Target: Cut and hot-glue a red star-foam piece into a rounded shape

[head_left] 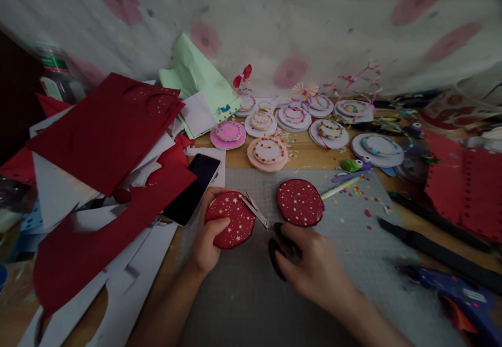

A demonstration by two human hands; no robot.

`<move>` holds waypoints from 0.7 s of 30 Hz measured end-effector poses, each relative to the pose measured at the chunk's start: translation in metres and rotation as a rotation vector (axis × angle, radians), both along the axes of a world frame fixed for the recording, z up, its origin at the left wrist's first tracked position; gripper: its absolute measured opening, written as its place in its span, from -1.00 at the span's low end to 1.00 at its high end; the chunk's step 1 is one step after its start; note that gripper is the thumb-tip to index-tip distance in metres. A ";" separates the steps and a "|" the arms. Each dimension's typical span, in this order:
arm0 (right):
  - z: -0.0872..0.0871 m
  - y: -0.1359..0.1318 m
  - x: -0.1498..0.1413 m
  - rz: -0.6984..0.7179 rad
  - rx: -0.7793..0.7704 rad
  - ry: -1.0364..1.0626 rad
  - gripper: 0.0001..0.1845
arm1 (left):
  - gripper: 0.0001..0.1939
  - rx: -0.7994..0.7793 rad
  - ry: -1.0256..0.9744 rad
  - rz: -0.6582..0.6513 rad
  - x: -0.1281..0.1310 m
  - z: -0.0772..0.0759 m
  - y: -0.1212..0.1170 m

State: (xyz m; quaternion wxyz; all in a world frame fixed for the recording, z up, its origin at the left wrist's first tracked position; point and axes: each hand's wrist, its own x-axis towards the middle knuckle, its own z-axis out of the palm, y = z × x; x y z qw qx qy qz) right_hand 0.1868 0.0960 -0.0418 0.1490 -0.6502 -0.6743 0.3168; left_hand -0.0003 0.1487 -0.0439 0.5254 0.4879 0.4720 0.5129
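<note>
Left hand (214, 232) pinching starry red disc (234, 227); right hand (309, 255) clamped on scissors (274, 234), blades parted.

At the left, a heap of red paper (102, 132) and white paper (55, 180), with green paper (196, 75) and a bottle (63, 83) behind. Beside the heap, a dark-screened phone (192, 187). Towards the back of the desk (301, 161), 9 tiered discs (293, 117): 7 whitish, 1 pink, 1 peach. Around them, scattered confetti (367, 212); nearby, a green eyed figure (351, 165). At the right, punched red sheets (482, 190), a black strap (435, 245) and a blue glue gun (458, 289). Behind everything, a whitish curtain (251, 2) with pink blotches.
</note>
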 end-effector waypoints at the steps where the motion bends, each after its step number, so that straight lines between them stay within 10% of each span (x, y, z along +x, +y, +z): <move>1: 0.000 0.000 0.000 0.002 0.005 0.004 -0.75 | -0.69 -0.003 0.009 -0.008 0.000 0.001 0.000; 21: 0.001 0.003 0.007 0.042 0.099 -0.112 -0.80 | -0.66 -0.122 -0.168 -0.108 0.000 0.002 0.001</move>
